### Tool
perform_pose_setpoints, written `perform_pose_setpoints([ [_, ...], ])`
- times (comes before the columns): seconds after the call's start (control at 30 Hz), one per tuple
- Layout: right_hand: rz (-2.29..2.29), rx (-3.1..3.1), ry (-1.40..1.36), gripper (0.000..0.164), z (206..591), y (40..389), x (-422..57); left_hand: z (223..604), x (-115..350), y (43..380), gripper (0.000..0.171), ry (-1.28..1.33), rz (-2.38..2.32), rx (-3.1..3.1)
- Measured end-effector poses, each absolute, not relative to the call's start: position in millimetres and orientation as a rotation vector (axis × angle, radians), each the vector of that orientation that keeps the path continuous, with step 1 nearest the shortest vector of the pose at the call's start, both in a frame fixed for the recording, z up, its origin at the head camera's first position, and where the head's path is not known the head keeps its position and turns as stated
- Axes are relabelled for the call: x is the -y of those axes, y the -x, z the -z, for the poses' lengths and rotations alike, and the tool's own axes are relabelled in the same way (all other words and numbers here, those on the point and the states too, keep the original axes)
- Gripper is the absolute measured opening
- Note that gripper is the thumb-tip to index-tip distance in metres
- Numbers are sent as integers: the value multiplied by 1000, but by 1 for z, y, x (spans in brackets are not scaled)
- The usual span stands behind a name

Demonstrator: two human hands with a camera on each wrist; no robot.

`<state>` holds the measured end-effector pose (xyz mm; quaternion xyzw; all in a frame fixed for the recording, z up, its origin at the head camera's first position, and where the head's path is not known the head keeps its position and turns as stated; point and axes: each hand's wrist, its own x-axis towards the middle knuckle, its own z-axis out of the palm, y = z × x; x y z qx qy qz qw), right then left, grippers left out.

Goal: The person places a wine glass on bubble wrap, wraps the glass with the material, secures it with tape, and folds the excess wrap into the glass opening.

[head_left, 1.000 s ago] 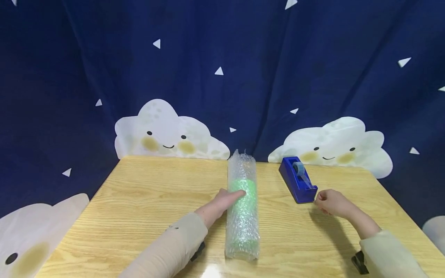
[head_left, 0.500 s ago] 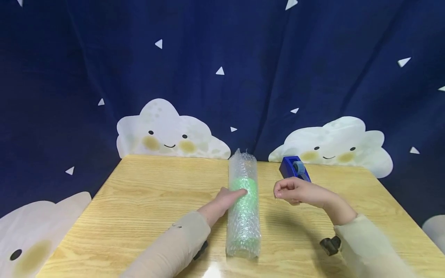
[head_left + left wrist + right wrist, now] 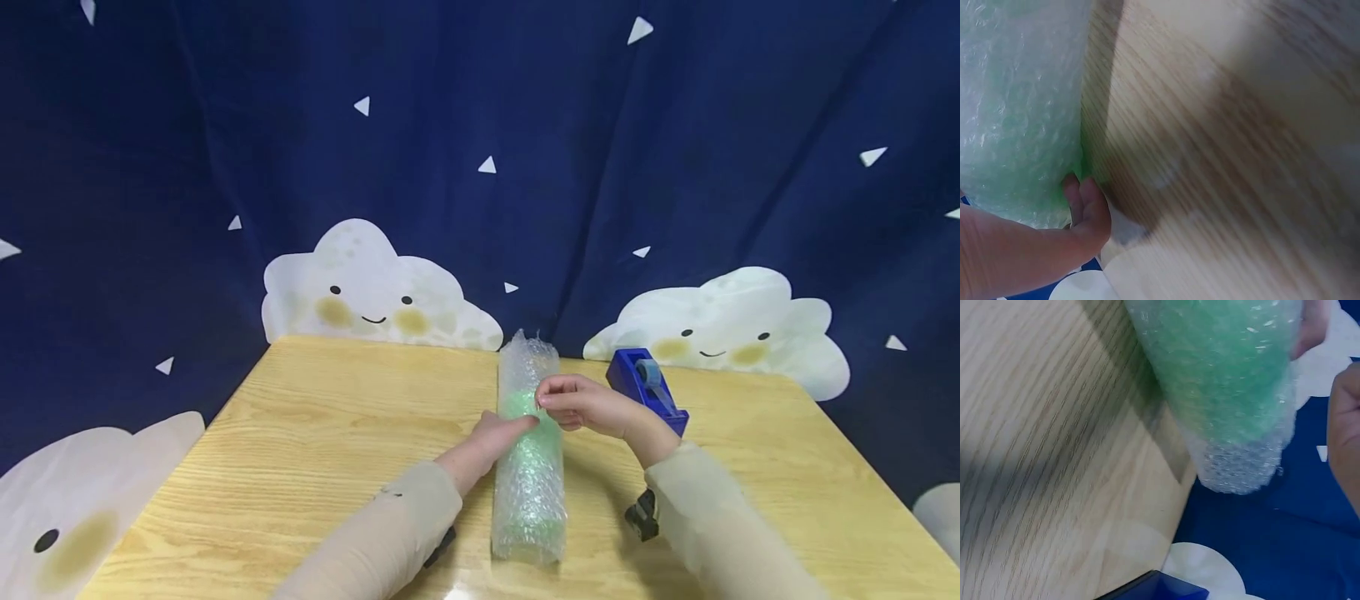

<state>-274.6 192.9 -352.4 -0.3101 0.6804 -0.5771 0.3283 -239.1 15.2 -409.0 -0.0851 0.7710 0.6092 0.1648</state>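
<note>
A long bubble-wrapped roll (image 3: 528,492), green showing through the clear wrap, lies lengthwise on the table. My left hand (image 3: 497,435) grips it from the left, thumb over the top; in the left wrist view the curled fingers (image 3: 1092,212) sit against its side. Just above the roll, near the left thumb, my right hand (image 3: 588,408) has thumb and forefinger pinched together on what looks like a small piece of clear tape, barely visible. In the right wrist view, the right hand (image 3: 1346,422) appears only at the edge, apart from the wrap (image 3: 1229,381).
A blue tape dispenser (image 3: 628,385) with a roll of tape stands at the back right, partly behind the right forearm. The wooden table (image 3: 337,417) ends at a dark blue curtain (image 3: 420,167) printed with clouds.
My right hand has moved left from the front of the tape dispenser to over the bubble-wrapped roll. My left hand keeps its grip on the roll.
</note>
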Motion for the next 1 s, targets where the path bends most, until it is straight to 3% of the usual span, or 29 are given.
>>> perform_pose_setpoints([
  [0.27,1422,-1960,539,12,365,287,-184,411,-18,235,97,221,-1744,-2219],
  [1.0,1304,-2078,472,14,364,289,-198,404,-14,236,101,234,-1707,-2196],
])
